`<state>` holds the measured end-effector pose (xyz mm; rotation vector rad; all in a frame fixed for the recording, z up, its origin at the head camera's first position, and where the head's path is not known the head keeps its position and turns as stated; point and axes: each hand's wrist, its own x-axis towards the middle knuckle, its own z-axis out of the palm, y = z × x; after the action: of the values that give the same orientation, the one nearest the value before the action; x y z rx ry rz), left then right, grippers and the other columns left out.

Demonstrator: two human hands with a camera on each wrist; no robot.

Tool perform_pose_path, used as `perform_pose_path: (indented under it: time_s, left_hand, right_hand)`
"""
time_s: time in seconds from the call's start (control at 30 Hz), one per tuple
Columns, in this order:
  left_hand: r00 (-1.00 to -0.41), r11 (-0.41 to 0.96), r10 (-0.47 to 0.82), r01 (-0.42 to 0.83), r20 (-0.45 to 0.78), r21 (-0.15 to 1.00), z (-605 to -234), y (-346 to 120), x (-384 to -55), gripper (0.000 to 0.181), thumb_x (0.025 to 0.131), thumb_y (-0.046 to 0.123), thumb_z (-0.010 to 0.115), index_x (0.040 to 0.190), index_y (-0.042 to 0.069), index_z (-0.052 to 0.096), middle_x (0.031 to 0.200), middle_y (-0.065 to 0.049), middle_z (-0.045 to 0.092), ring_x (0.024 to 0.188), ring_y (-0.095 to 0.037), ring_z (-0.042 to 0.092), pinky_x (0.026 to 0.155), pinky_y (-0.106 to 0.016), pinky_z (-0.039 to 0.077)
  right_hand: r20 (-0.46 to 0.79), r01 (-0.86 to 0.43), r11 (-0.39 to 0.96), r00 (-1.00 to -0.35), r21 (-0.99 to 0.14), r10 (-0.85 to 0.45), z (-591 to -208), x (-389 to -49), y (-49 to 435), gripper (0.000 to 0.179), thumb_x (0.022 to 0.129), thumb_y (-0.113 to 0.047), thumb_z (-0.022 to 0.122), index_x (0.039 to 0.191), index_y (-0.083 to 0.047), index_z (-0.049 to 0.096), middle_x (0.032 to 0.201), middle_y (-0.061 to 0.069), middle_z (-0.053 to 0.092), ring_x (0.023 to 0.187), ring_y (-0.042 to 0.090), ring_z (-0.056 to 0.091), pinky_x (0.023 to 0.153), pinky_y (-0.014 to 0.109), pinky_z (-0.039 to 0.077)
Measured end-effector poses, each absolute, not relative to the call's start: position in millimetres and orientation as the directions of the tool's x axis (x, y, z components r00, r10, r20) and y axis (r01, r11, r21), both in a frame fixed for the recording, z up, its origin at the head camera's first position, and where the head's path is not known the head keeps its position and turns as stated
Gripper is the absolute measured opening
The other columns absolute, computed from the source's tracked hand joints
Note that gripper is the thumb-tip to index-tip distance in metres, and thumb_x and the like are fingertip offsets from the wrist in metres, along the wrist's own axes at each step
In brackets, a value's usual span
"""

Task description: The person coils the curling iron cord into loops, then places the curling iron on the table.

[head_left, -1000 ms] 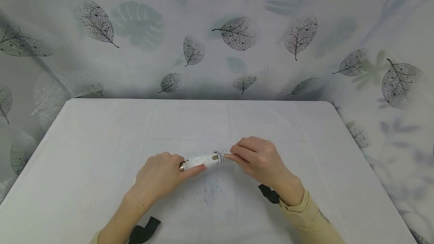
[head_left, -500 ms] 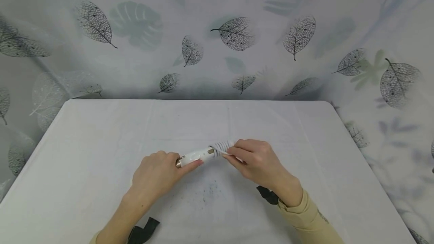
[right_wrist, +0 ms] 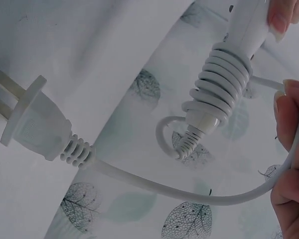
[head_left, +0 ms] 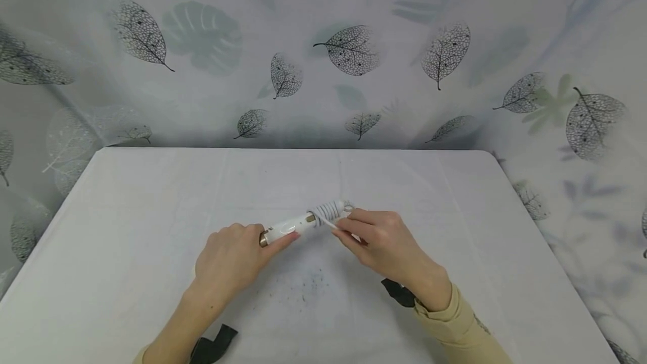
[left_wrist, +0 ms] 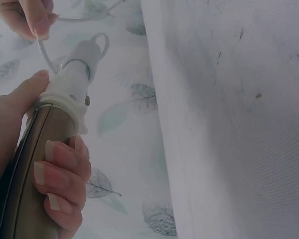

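My left hand (head_left: 229, 257) grips the bronze barrel (left_wrist: 40, 169) of a white-handled curling iron (head_left: 287, 229), thumb lying along its side. The handle end points up and to the right. Its white cord (right_wrist: 222, 82) is coiled in several tight turns round the handle. With thumb and fingers, my right hand (head_left: 386, 240) pinches the loose length of cord just beside the coil. In the right wrist view the two-pin plug (right_wrist: 42, 124) dangles at the end of that length. A small cord loop (right_wrist: 167, 137) sticks out at the handle's tip.
A white-covered table (head_left: 177, 195) lies under both hands, with dark specks (head_left: 313, 285) near its middle. Behind it hangs a leaf-patterned cloth (head_left: 313, 72). Black straps (head_left: 214, 344) show by the wrists.
The handle end of the curling iron has tilted up and away, and more of the coil shows. My right hand, still pinching the cord, has shifted slightly toward me.
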<state>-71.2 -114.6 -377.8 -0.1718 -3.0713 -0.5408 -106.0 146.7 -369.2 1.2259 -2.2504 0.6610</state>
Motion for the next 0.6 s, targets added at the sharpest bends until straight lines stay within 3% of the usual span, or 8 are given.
perform_pose_path:
  time_s: [0.3, 0.6]
  left_hand:
    - [-0.994, 0.926, 0.081, 0.100, 0.069, 0.363, -377.7, -118.9, -73.0, 0.071, 0.087, 0.080, 0.045, 0.062, 0.014, 0.048, 0.053, 0.006, 0.029, 0.045, -0.010, 0.029, 0.042, -0.027, 0.024]
    - [-0.994, 0.906, 0.055, 0.089, 0.092, 0.414, -374.9, -119.4, -74.6, 0.071, 0.089, 0.079, 0.044, 0.064, 0.014, 0.051, 0.053, 0.005, 0.034, 0.044, -0.010, 0.032, 0.042, -0.027, 0.027]
  right_hand:
    - [0.546, -0.814, 0.486, -0.576, -0.318, -0.608, -367.9, -100.7, 144.6, 0.010, 0.082, -0.002, 0.080, 0.090, -0.007, 0.076, 0.071, -0.005, 0.065, 0.054, -0.001, 0.046, 0.050, 0.009, 0.035]
    - [0.493, -0.836, 0.431, -0.549, -0.340, -0.675, -366.6, -99.6, 147.1, 0.013, 0.085, 0.002, 0.075, 0.096, -0.004, 0.074, 0.073, -0.004, 0.067, 0.055, -0.003, 0.042, 0.050, 0.008, 0.034]
